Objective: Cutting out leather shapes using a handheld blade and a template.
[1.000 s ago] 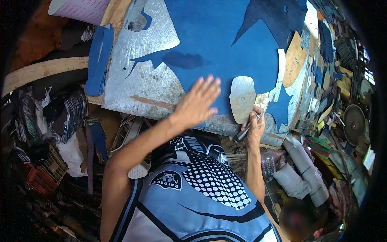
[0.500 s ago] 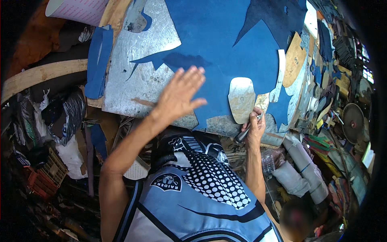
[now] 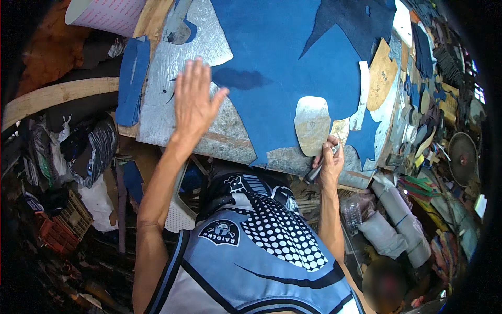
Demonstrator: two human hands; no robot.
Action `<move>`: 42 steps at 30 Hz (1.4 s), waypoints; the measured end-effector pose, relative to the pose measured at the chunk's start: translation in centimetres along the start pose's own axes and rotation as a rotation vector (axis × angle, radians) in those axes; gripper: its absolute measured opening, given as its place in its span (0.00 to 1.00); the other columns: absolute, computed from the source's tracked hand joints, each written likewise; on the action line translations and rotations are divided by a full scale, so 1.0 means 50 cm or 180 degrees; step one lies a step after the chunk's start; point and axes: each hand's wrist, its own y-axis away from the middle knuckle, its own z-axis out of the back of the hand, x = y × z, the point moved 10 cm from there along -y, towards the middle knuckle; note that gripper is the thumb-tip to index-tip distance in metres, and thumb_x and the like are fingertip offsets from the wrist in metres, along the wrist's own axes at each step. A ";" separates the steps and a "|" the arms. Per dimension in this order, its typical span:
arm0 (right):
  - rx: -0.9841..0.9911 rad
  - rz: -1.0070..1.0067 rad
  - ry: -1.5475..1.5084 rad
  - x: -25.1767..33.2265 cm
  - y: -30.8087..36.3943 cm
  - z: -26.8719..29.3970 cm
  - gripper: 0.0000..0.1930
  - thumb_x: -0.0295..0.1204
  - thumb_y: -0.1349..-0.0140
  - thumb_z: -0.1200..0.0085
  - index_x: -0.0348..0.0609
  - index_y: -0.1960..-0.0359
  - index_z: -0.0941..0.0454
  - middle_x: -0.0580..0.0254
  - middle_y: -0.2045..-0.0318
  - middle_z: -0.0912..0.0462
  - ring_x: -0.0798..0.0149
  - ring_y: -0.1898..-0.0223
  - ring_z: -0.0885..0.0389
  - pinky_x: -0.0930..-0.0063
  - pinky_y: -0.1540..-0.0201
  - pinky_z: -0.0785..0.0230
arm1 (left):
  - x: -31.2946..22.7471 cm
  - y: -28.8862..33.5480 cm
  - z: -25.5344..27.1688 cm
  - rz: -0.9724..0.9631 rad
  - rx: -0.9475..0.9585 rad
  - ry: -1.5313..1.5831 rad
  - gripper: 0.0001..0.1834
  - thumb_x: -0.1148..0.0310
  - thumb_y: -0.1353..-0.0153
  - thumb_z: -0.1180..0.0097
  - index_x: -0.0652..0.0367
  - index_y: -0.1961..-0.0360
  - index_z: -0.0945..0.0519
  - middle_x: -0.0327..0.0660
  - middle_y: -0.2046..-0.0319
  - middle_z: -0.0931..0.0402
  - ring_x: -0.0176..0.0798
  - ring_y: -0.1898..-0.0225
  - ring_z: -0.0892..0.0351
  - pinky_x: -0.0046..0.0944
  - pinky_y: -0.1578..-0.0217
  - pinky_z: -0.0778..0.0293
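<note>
A large sheet of blue leather (image 3: 277,47) with a darker patch (image 3: 240,77) lies over the grey metal work surface (image 3: 157,118). My left hand (image 3: 196,97) is flat, fingers extended and close together, over the metal at the sheet's left edge; it covers part of that edge. At the front right, my right hand (image 3: 330,162) is closed round a slim knife (image 3: 314,172), its dark end pointing down-left; the fingers hide its middle. Beside that hand a rounded metal template (image 3: 312,125) rests on the leather. A smaller yellowish piece (image 3: 340,128) lies just beyond the fingers.
To the right are a narrow white strip (image 3: 362,94), a tan template (image 3: 381,73) and a blue offcut (image 3: 368,138). A dark leather piece (image 3: 345,18) overlaps the sheet's far side. Blue strips (image 3: 132,81) hang at the left edge. A fan (image 3: 463,157) stands far right.
My left hand has moved left, from over the blue leather to the bare metal and the sheet's left edge. The right hand stays beside the metal template, still gripping the knife.
</note>
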 end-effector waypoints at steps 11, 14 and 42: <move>0.0023 0.0089 0.0198 0.025 -0.001 -0.020 0.19 0.32 0.29 0.44 0.34 0.42 0.29 0.71 0.71 0.25 0.78 0.81 0.27 0.84 0.82 0.34 | -0.139 -0.145 -0.143 -0.1303 0.0602 0.0335 0.39 0.38 0.28 0.63 0.53 0.26 0.37 0.49 0.23 0.51 0.50 0.21 0.59 0.53 0.22 0.63; 0.0012 0.0104 0.0249 0.026 -0.001 -0.022 0.19 0.32 0.29 0.44 0.34 0.42 0.29 0.71 0.71 0.25 0.78 0.81 0.27 0.84 0.82 0.33 | -0.147 -0.184 -0.137 -0.1012 0.0228 0.0021 0.40 0.36 0.28 0.65 0.54 0.26 0.37 0.49 0.23 0.51 0.51 0.21 0.58 0.53 0.22 0.64; -0.0240 0.0291 -0.0025 0.012 -0.013 0.000 0.13 0.33 0.29 0.44 0.39 0.51 0.28 0.69 0.82 0.26 0.75 0.86 0.30 0.81 0.84 0.35 | -0.123 0.053 -0.045 -0.1068 0.0433 0.0773 0.35 0.43 0.32 0.47 0.60 0.35 0.26 0.55 0.29 0.39 0.63 0.24 0.51 0.65 0.27 0.54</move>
